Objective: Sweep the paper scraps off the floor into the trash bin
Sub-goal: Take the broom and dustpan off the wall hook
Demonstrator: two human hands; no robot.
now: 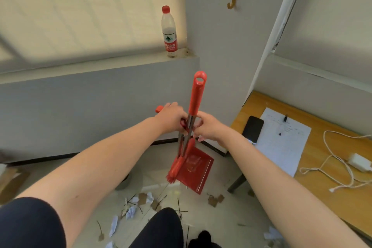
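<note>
A red broom (196, 96) and a red dustpan (196, 171) hang together above the floor, their metal poles side by side. My left hand (171, 118) is closed around the dustpan's pole just below its red grip. My right hand (207, 127) pinches the broom's pole under its red handle. The broom's bristle head (174, 171) rests against the pan's left edge. White and brown paper scraps (141, 201) and thin twigs lie scattered on the pale floor below. A grey round container (125, 182) shows partly behind my left forearm; I cannot tell whether it is the bin.
A wooden desk (322, 187) on the right carries a phone (252, 129), a paper sheet (281, 143) and a white charger with cable (358, 163). A water bottle (169, 32) stands on the window sill. Cardboard (10, 183) lies at the far left. My knees fill the lower edge.
</note>
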